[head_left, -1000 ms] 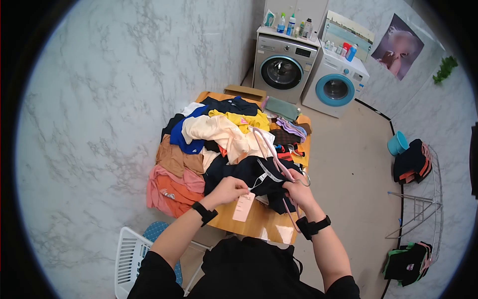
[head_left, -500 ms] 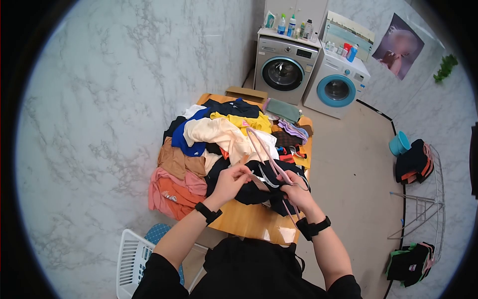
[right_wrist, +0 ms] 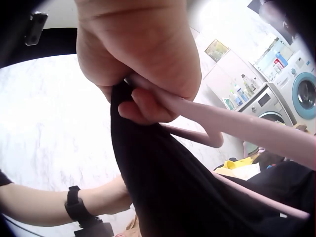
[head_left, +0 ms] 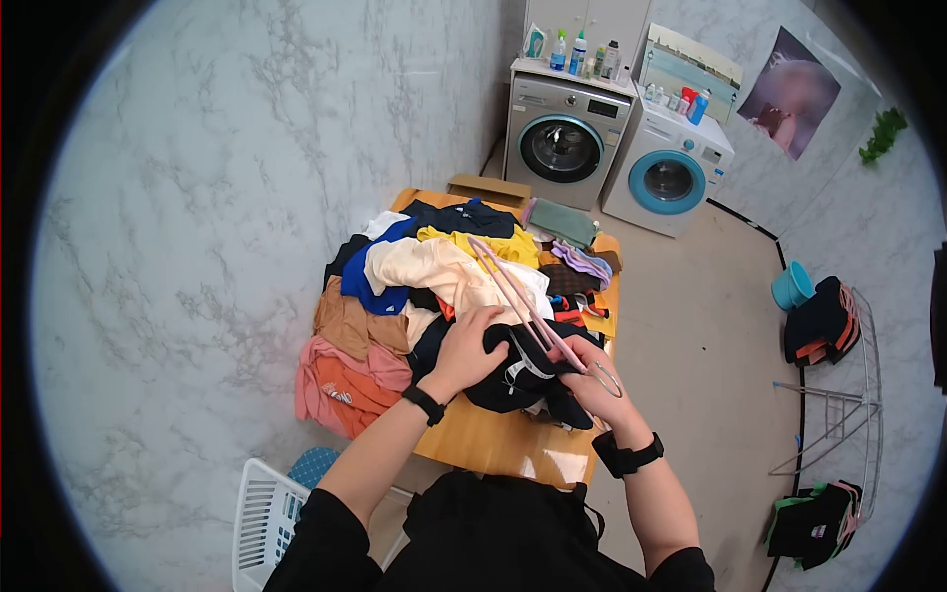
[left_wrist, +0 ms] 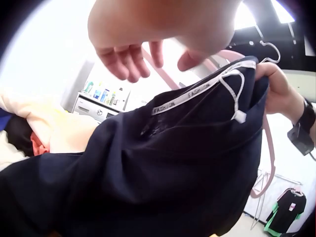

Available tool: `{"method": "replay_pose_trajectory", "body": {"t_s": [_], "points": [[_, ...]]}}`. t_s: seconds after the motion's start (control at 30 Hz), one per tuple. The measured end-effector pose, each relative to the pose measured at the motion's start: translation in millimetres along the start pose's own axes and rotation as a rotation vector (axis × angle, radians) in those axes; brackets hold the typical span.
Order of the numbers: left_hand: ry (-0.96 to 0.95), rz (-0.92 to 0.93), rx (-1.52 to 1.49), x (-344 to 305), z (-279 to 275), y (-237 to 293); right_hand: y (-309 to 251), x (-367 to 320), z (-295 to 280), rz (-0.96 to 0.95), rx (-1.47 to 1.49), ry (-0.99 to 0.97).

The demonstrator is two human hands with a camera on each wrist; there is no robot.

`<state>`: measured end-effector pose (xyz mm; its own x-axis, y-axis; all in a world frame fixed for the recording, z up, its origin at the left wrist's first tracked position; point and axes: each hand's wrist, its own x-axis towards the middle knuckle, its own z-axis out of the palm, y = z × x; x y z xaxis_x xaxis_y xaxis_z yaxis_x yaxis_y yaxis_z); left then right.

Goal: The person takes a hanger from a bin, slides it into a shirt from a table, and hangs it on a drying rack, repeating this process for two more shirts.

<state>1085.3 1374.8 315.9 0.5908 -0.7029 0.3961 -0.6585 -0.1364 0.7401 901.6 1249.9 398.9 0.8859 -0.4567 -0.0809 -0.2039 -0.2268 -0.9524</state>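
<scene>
In the head view my left hand (head_left: 464, 353) is at the neck of a dark navy shirt (head_left: 493, 391). The left wrist view shows its fingers loosely bent above the collar, holding nothing. Along the inner neckline runs a white tape (left_wrist: 190, 95) lettered "FASHION", and from it a white cord (left_wrist: 236, 101) loops down; no paper tag shows now. My right hand (head_left: 592, 383) grips a pink hanger (head_left: 520, 304) together with a fold of the shirt, as the right wrist view confirms. The metal hook (head_left: 609, 378) sticks out beside that hand.
A heap of mixed clothes covers much of the wooden table (head_left: 473, 439). Two washing machines (head_left: 562, 148) stand beyond it. To the right is a drying rack (head_left: 868, 395) with hung garments, and a blue bucket (head_left: 791, 286). A white basket (head_left: 258, 518) sits at lower left.
My left hand has let go of the pale pink paper tag, which went into the neck opening and out of sight. It has moved up along the collar. My right hand keeps its grip.
</scene>
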Motion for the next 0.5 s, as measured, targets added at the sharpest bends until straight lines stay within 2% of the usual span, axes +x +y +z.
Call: {"method": "replay_pose_trajectory", "body": {"t_s": [0.03, 0.07, 0.1, 0.17, 0.23, 0.3, 0.37, 0.43, 0.5], "points": [[0.084, 0.138, 0.003, 3, 8, -5, -1, -1, -1, -0.026, 0.003, -0.003], [-0.074, 0.118, 0.010, 1, 9, -13, -2, -2, -3, -0.028, 0.002, -0.002], [-0.071, 0.122, 0.008, 4, 5, -12, -3, -4, -7, -0.053, -0.006, 0.023], [-0.450, 0.042, 0.127, 16, -7, -9, 3, -8, -17, -0.076, -0.020, 0.054], [-0.377, -0.118, -0.218, 24, -15, -9, 23, -10, -28, -0.031, 0.070, 0.180], [-0.353, -0.128, -0.235, 36, -32, 0, 32, -12, -39, 0.076, -0.054, 0.287], [-0.360, -0.099, -0.273, 44, -38, 2, 53, -14, -42, 0.047, 0.062, 0.303], [-0.424, -0.265, -0.313, 49, -47, 13, 61, -13, -42, 0.037, 0.048, 0.379], [-0.424, -0.267, -0.262, 52, -46, 14, 60, -13, -41, 0.025, 0.028, 0.446]]}}
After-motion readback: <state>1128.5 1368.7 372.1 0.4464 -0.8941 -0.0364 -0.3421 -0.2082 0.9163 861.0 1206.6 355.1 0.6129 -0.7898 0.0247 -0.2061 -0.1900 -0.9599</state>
